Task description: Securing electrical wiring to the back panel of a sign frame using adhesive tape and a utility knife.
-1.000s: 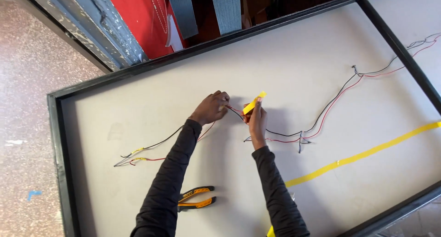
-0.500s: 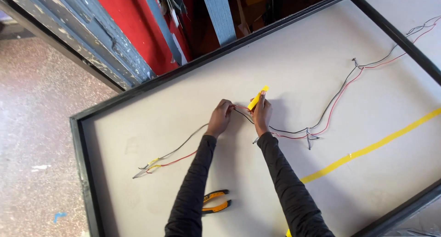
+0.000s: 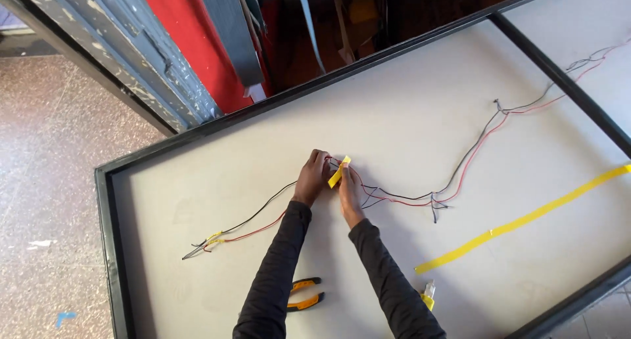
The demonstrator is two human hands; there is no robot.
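Note:
My left hand (image 3: 313, 177) and my right hand (image 3: 350, 193) meet near the middle of a large white panel (image 3: 407, 115). Between the fingers of both hands is a short strip of yellow tape (image 3: 338, 172), pinched around a pair of red and black wires (image 3: 460, 175). The wires run left to a bare end bound with yellow tape (image 3: 213, 238) and right across the panel to its far corner. Both arms wear dark long sleeves.
The panel has a black frame (image 3: 112, 247). Orange-handled pliers (image 3: 303, 294) lie by my left elbow. A long yellow tape strip (image 3: 526, 217) crosses the right side, with a small tape roll (image 3: 428, 298) near my right elbow. Red board and worn metal beams stand behind.
The view has moved closer and shifted, so the panel sits more to the right. My hands stay at the same spot on the wires, the tape now more tightly between them.

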